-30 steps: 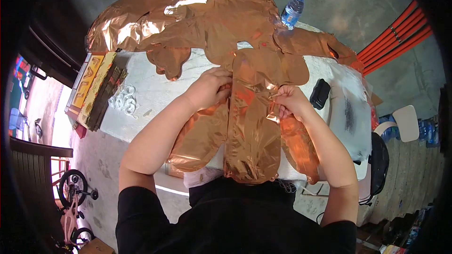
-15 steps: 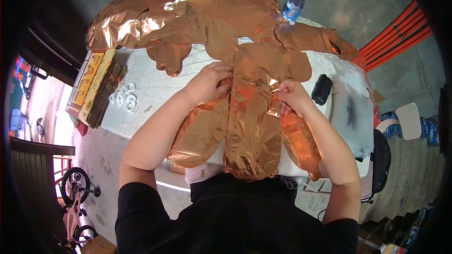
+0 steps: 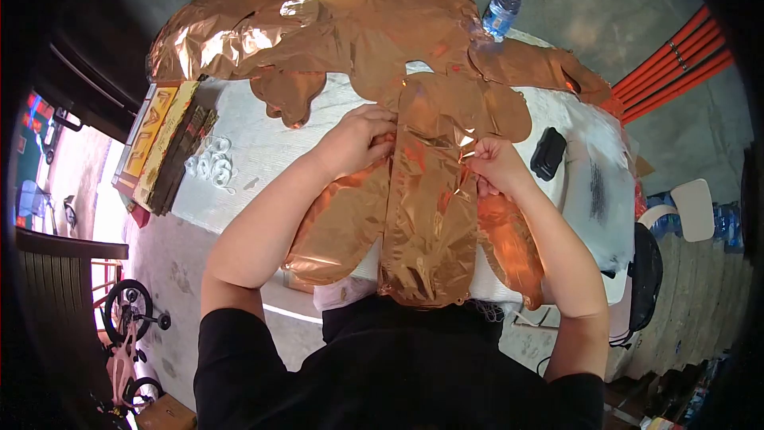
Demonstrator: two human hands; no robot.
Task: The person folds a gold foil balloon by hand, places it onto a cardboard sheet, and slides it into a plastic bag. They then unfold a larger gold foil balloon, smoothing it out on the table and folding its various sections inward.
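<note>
A large, flat copper-coloured foil balloon (image 3: 434,215) lies across the table, its rounded lobes spreading toward me and its wide part toward the far side. My left hand (image 3: 360,142) is closed at the left edge of the long middle strip, fingertips partly hidden against the foil. On the right edge of that strip, my right hand (image 3: 497,166) pinches the foil between thumb and fingers, pulling small creases into it. Both hands are at about the same height, with the strip between them.
The white-covered table (image 3: 263,147) carries a coil of white ribbon (image 3: 211,166), stacked boxes (image 3: 163,147), a black case (image 3: 547,153) and a water bottle (image 3: 502,9) at the far edge. Orange poles (image 3: 676,64) stand at right; a small bike (image 3: 127,310) is at left.
Both hands keep their hold on the strip's edges with barely any movement. The view has shifted very slightly.
</note>
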